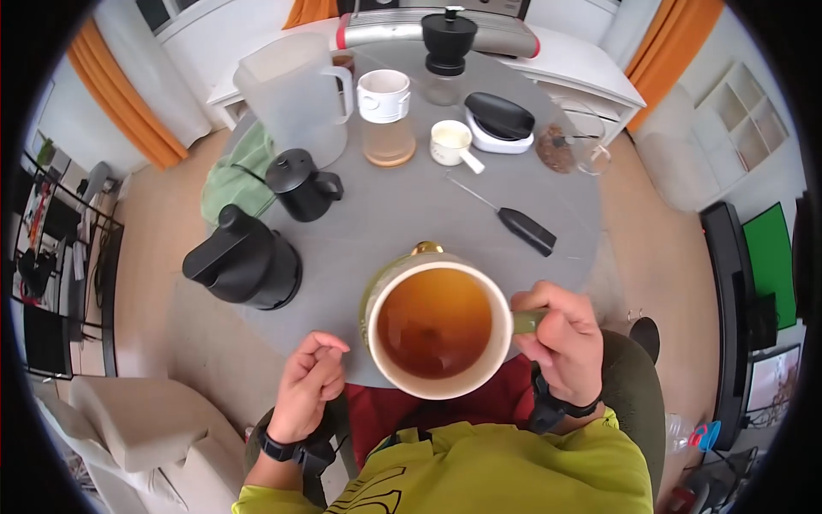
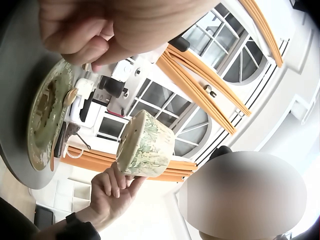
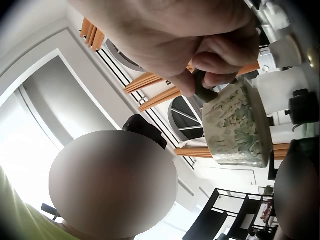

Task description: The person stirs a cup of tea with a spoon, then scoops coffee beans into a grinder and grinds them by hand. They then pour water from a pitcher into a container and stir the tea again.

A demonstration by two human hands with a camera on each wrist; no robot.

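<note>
My right hand [image 1: 565,343] grips a large cream cup [image 1: 441,390] by its green handle [image 1: 527,321]. Amber-brown liquid [image 1: 435,324] fills much of the cup, which is raised off the table at its near edge. Green leaf patterns cover the cup's outer wall in both wrist views. Beneath and beyond it, a green saucer [image 2: 40,145] lies on the grey table, with a gold spoon [image 2: 71,97] at its rim. To the left of the cup, my left hand [image 1: 308,377] hovers near the table edge, fingers loosely curled around nothing.
A black kettle [image 1: 248,265] and small black pitcher [image 1: 300,184] stand left, before a clear plastic jug [image 1: 291,94] and green cloth [image 1: 231,193]. A milk frother [image 1: 527,231] lies right. Behind are a white handled cup [image 1: 449,144], a grinder [image 1: 448,43] and a glass jug [image 1: 558,150].
</note>
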